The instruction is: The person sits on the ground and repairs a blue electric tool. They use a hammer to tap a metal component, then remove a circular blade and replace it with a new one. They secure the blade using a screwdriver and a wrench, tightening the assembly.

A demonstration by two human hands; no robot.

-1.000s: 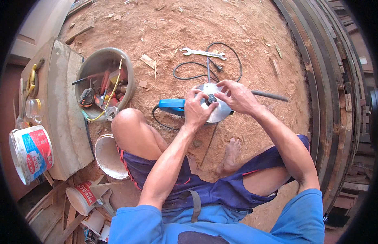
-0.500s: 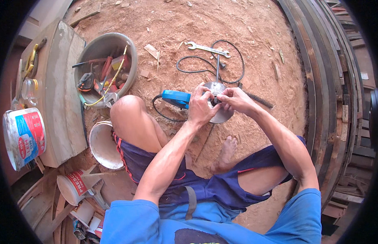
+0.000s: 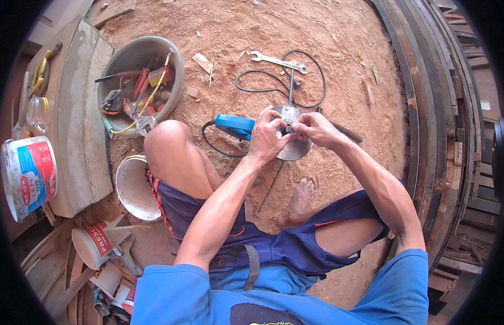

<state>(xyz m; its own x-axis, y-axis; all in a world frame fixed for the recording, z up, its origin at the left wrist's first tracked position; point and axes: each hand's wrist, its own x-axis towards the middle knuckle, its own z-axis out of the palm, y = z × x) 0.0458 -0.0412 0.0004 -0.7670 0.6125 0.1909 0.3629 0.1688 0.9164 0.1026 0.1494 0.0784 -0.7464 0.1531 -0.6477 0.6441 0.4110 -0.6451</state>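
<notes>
Hands meet ahead of the bent knees. Left hand is half curled, thumb and forefinger bracketing a dark part; whether it grips cannot be told. Right hand is nearly closed, thumb and fingertips pinching that part. Surroundings, by size: sandy ground; grey basin of tools, at left; white bucket, beside the left knee; blue tool, just left of the left hand; metal disc, beneath both hands; wrench, on the ground beyond them. The dark part sits at the disc's centre.
</notes>
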